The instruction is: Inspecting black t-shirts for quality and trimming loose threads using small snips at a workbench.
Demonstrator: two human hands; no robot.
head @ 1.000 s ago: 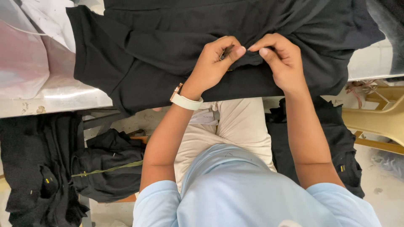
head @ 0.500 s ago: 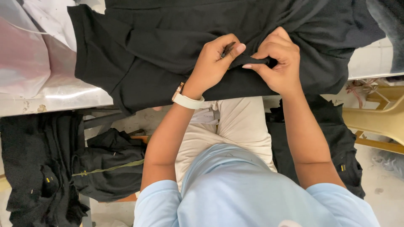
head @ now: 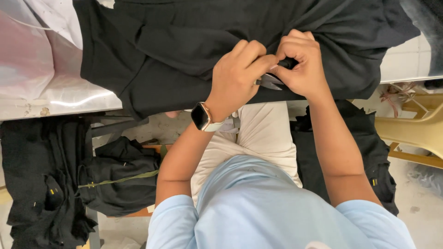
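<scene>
A black garment (head: 184, 46) lies spread over a shiny metal table (head: 60, 99). My left hand (head: 235, 76), with a watch on its wrist, is curled over the garment's near edge and grips small metal snips (head: 268, 82), whose blades point right. My right hand (head: 300, 64) is right beside it, touching it, with its fingers pinched shut on a fold of the black fabric just above the blades. The snips' handle is hidden inside my left fist.
A clear plastic sheet (head: 27, 55) covers the table's left end. Under the table, black garments (head: 37, 184) are piled at left beside a bundle tied with a green strip (head: 120, 180). More black cloth (head: 346, 152) lies right of my lap, and a yellow chair (head: 415, 133) stands at far right.
My hands have drawn together. The right hand has closed from loose fingertips into a tight pinch on the fabric fold, and the metal blades now show between the hands.
</scene>
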